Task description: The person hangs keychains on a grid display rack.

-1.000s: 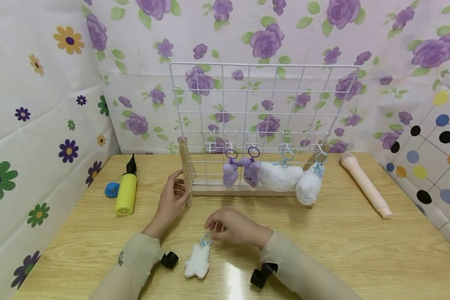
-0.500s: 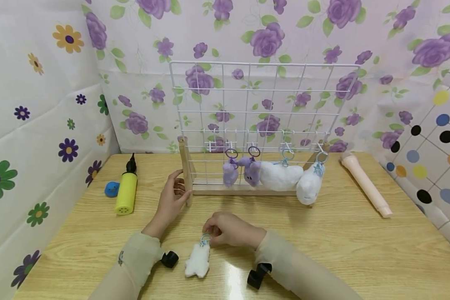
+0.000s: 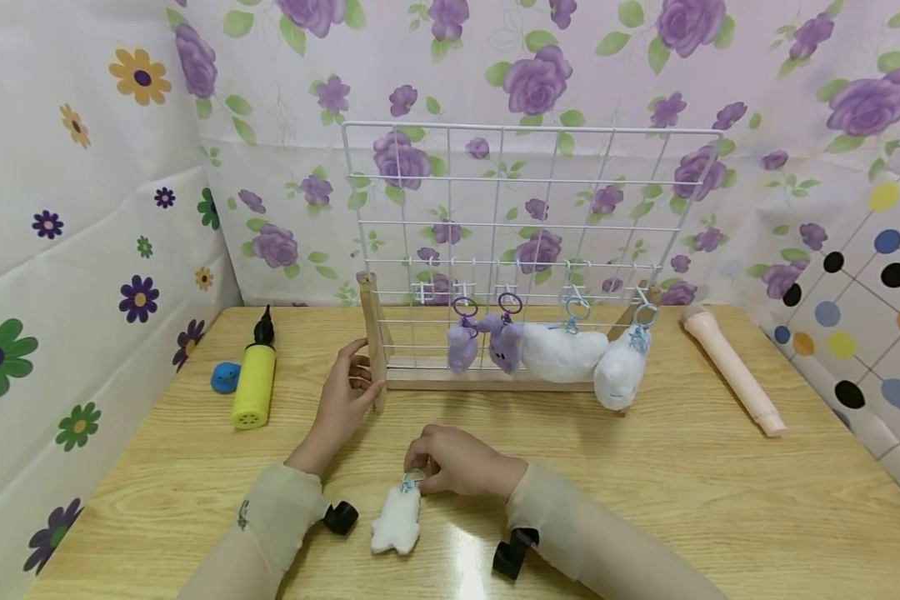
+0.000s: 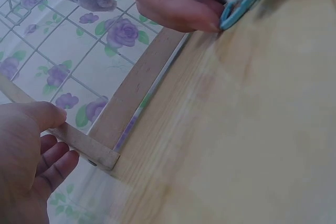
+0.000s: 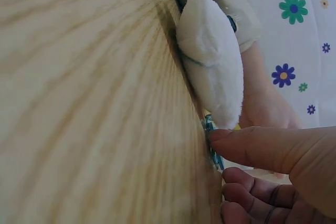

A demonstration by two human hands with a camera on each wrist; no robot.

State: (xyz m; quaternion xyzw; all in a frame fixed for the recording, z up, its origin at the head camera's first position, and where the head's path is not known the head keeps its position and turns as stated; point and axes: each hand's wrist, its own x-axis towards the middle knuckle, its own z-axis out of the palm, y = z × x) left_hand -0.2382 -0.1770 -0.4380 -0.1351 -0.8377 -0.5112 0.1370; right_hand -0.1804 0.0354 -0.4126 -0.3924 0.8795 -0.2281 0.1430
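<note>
A white plush keychain [image 3: 397, 521] lies on the table with its light blue ring [image 3: 413, 477] toward the rack. My right hand [image 3: 461, 462] pinches that ring low over the wood; in the right wrist view the thumb [image 5: 231, 142] overlaps it. My left hand [image 3: 345, 390] grips the left wooden post [image 4: 86, 142] of a white wire grid rack [image 3: 525, 178], thumb on one side and fingers on the other. From hooks on the rack hang two purple plush keychains [image 3: 462, 348] and two white plush ones [image 3: 562, 353].
A yellow hand pump [image 3: 254, 387] with a black nozzle and a small blue toy [image 3: 226, 377] sit at the left. At the right lies a long pale pink tube [image 3: 732, 370]. Patterned cloths [image 3: 285, 200] close off the back and sides.
My right hand has moved slightly down and left to the blue ring, and its fingers have closed on it. My left hand stays at the post.
</note>
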